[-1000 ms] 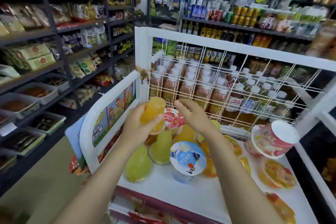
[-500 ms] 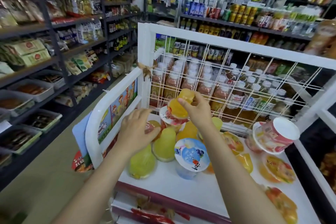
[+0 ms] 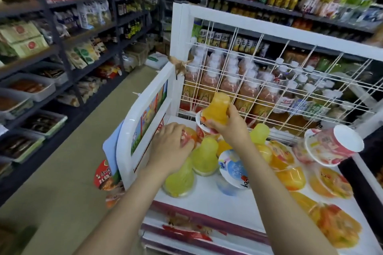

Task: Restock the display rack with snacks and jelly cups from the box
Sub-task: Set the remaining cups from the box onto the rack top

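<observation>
Store shelves (image 3: 62,51): dark racks of packets run along my left; motion blur makes the labels unreadable.
Display rack (image 3: 207,198): white frame and white shelf; its right end and front edge are cut off by the picture.
Wire grid (image 3: 269,80): stands behind the shelf, with capped drink bottles (image 3: 246,91) lined up behind it, partly screened by the wires.
Lidded cup (image 3: 331,147): pink and white, lying on its side near the grid on the right; its print is too blurred to read.
Jelly cups (image 3: 204,157): yellow-green and orange ones sit clustered on the shelf, several hidden under my forearms.
Blue-lidded cup (image 3: 234,170): tilted, just beside the green ones, half covered by my right arm.
Right hand (image 3: 230,126): fingers curled round an orange jelly cup (image 3: 217,109), held above a red-printed lidded cup near the grid.
Left hand (image 3: 172,145): palm down over a red-lidded cup (image 3: 187,136), fingers bent over it; I cannot tell whether I grip it.
Change: the orange cup sits higher than half a second ago; my left hand has stayed low on the same spot.
</observation>
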Demonstrator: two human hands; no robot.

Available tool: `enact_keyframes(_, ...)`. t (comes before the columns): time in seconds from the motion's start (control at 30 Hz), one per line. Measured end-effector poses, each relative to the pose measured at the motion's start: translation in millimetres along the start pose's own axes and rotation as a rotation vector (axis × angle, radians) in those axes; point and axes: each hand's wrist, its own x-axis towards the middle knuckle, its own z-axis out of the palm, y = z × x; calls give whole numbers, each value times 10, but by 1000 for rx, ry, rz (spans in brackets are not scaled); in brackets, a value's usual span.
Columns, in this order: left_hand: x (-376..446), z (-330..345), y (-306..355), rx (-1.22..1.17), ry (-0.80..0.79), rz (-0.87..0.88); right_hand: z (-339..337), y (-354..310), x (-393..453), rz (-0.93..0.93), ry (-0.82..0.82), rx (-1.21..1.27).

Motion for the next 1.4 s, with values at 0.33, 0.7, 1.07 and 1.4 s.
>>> enact_keyframes(0.33, -650, 171, 1091, -215, 382, 430, -976, 288, -1774, -236, 334, -64)
enact_keyframes(0.7, -2861, 3021, 2527, -126, -316, 557, -1943, 3245, -4731, 344, 169, -369)
enact_keyframes(1.07, -4619, 5537, 2200, 234, -711, 363, -1376, 5678, -6312, 800, -206, -225)
enact_keyframes(1.4, -5006, 6070, 1895, 33, -559, 289, -632, 6437, -6693, 849, -383, -200)
